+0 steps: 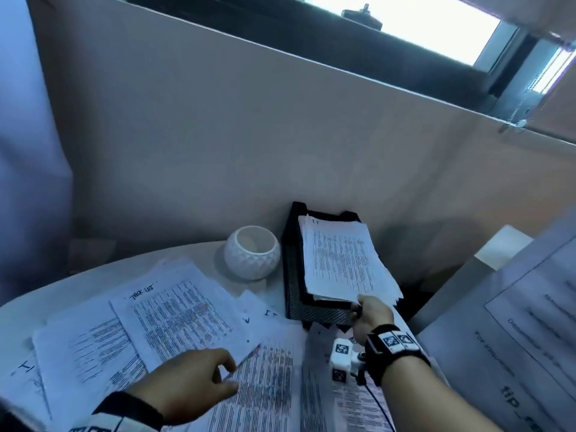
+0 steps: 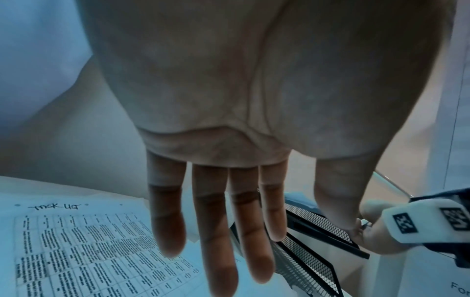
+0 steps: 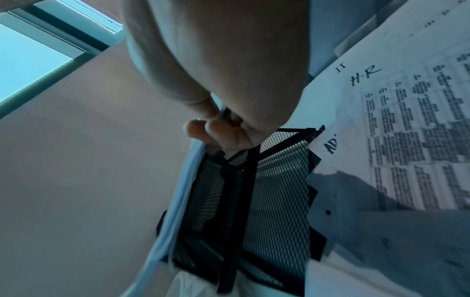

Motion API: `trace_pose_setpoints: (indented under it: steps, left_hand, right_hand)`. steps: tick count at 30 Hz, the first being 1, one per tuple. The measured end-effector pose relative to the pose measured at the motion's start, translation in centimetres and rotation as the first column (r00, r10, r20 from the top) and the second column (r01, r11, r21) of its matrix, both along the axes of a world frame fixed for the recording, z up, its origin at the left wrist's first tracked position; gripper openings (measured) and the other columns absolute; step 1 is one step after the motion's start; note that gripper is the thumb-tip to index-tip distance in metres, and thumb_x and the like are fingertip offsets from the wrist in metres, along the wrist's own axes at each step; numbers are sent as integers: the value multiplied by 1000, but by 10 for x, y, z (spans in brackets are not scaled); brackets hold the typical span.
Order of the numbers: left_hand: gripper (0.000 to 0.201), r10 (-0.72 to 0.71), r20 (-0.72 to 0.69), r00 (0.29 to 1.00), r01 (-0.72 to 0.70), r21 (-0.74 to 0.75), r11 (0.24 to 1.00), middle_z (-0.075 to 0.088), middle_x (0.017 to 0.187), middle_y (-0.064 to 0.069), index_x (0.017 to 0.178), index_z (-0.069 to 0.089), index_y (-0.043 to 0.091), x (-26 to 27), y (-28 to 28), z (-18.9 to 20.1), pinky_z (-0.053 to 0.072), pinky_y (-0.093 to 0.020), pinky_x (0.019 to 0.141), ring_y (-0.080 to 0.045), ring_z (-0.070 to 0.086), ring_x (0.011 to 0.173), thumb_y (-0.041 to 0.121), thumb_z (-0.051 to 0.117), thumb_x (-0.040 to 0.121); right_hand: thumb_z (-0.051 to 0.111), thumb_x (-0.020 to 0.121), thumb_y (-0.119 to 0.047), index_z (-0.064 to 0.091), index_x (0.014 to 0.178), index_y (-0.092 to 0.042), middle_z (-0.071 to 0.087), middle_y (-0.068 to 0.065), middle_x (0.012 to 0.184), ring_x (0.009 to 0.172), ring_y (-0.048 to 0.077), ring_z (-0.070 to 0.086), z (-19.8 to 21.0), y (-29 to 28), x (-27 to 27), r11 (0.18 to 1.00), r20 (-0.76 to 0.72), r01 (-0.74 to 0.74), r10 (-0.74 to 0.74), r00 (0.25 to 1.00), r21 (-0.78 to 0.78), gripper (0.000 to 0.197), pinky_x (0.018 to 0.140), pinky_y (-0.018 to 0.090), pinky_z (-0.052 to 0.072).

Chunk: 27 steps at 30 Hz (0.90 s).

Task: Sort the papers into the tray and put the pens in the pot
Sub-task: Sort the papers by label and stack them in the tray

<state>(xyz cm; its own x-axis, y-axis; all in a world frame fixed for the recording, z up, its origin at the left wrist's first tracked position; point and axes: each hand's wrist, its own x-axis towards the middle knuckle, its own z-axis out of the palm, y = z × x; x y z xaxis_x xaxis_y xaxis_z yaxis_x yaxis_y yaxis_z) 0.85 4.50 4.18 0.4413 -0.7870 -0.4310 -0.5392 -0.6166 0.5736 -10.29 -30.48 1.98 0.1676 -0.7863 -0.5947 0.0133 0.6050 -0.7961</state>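
A black mesh tray [image 1: 296, 310] stands at the back of the table with a stack of printed papers [image 1: 339, 260] lying in it, skewed to the right. My right hand [image 1: 358, 305] pinches the stack's near edge at the tray's front; in the right wrist view its curled fingers [image 3: 216, 130] hold the sheets' edge [image 3: 175, 201] above the mesh [image 3: 274, 191]. Left of the tray sits a white faceted pot [image 1: 252, 252]. Loose printed sheets [image 1: 174, 313] cover the table. My left hand [image 1: 226, 375] hovers over them holding nothing, its fingers [image 2: 216, 231] straight above a "TASK LIST" sheet [image 2: 76, 241]. No pens show.
A beige partition [image 1: 218, 135] rises right behind the tray and pot. A large printed sheet [image 1: 514, 322] stands up at the right, with a white block [image 1: 501, 247] behind it. The round table's far edge [image 1: 124, 260] curves off to the left.
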Motion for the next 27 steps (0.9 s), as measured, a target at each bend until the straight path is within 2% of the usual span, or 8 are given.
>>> trace_pose_setpoints:
  steps: [6,10,13,16,20,22,25,27]
  left_hand:
    - [31,-11,6,1000,11,30,999,68,108,22,113,51,51,7,-3,-5,49,-18,93,7,62,98,71,56,90]
    - [34,-10,-13,1000,10,49,999,69,109,21,116,52,50,10,-7,-8,50,-18,95,7,63,99,70,57,90]
    - [32,-18,-7,1000,19,71,997,67,110,21,117,49,49,12,-8,-9,50,-18,95,5,63,101,68,56,92]
    - [34,-7,4,1000,7,91,996,66,110,20,123,54,47,13,-9,-11,49,-19,93,3,62,100,65,56,94]
    - [42,19,41,999,-23,102,995,67,109,20,132,57,42,13,-8,-19,49,-22,89,0,62,99,63,55,95]
    - [44,27,52,998,-32,98,995,68,113,19,133,58,40,12,-8,-22,50,-25,93,-3,63,101,62,56,95]
    - [45,31,48,998,-36,104,994,69,120,14,136,57,37,10,-8,-22,51,-28,96,-7,63,105,59,57,96]
    - [46,33,46,998,-38,106,994,69,125,12,137,57,36,7,-7,-21,51,-29,96,-10,64,107,58,58,97]
  right_hand:
    - [48,96,5,55,92,-3,55,12,73,55,17,52,-9,-31,26,1000,-62,-9,9,998,1,10,38,18,41]
    - [49,99,7,56,99,1,54,13,74,59,19,53,-14,-40,41,999,10,-33,33,999,-4,8,38,20,48]
    - [48,103,5,54,116,7,60,20,88,74,24,62,-14,-42,48,998,88,-41,44,995,-36,14,52,29,57]
    - [45,104,5,51,120,4,60,26,97,86,31,65,-13,-37,44,996,134,-73,78,988,-41,17,69,36,57]
    - [52,100,4,54,112,6,63,23,91,75,31,69,-21,-17,34,986,43,-47,54,998,-160,12,59,35,62]
    - [53,97,4,60,106,1,62,18,86,67,29,65,-30,-3,26,967,-9,-58,57,998,-249,11,55,34,60]
    - [58,95,2,66,92,-3,63,15,80,67,27,60,-51,27,7,926,-162,-194,148,976,-323,10,59,34,55]
    - [59,93,-1,68,84,-5,64,15,76,66,26,60,-73,48,-7,884,-308,-339,240,921,-323,13,60,35,56]
